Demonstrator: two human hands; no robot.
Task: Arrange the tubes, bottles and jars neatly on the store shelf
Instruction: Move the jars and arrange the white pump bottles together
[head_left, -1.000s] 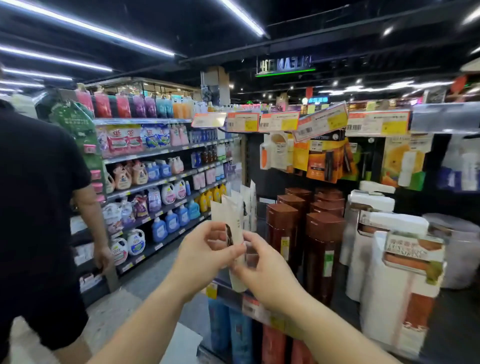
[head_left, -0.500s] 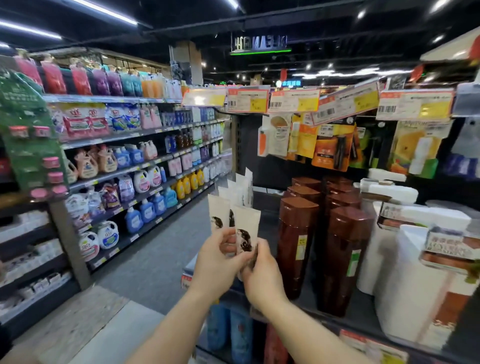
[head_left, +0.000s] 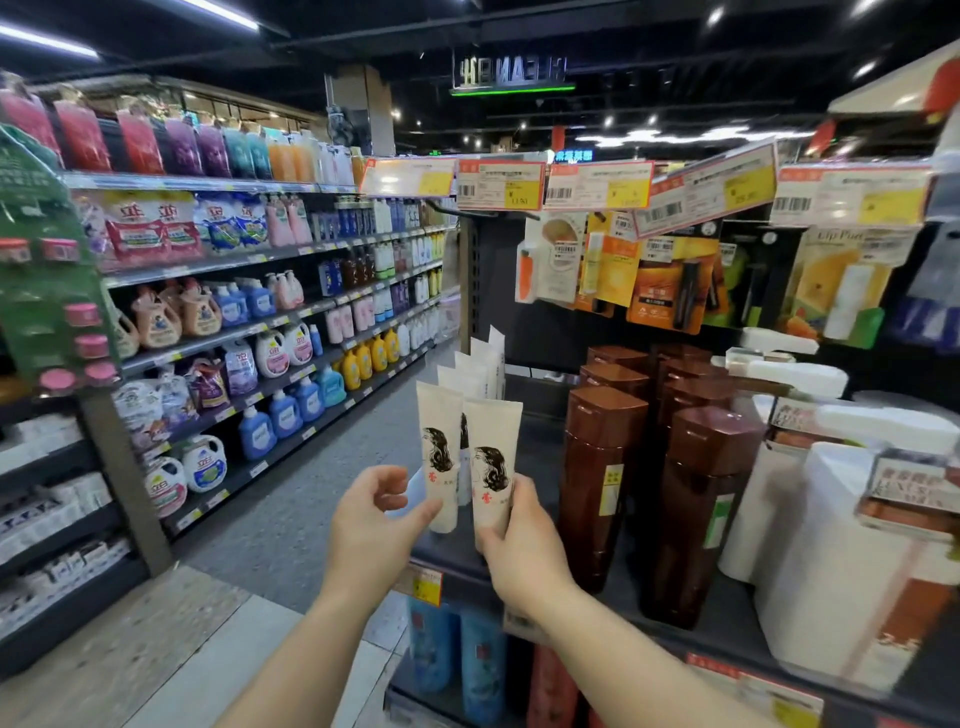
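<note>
Right hand (head_left: 524, 545) gripping the lower end of a cream tube (head_left: 492, 457) printed with a dark-haired head, thumb on its front, fingers wrapped behind; tube upright at the near left corner of the dark shelf (head_left: 727, 618). Left hand (head_left: 371, 525) just left of it, fingers loosely curled, fingertips touching the bottom of a second cream tube (head_left: 440, 452) with the same print; cannot tell whether actually pinching it or only touching. Two tubes side by side, nearly touching, a third partly hidden between them. Behind, a row of more white tubes (head_left: 475, 369) running toward the far end of the shelf. Right of the tubes, tall brown bottles (head_left: 605, 467) with brown caps in two rows, near to far. Further right, large white containers (head_left: 841, 561) with brown and white labels. Below the shelf edge, blue bottles (head_left: 457, 660) on a lower level. Above, tilted red-and-yellow price tags (head_left: 501, 184) and hanging carded packs (head_left: 670, 283). Far left across the grey aisle floor (head_left: 311, 499), long shelving full of detergent jugs (head_left: 270, 353) and refill pouches
</note>
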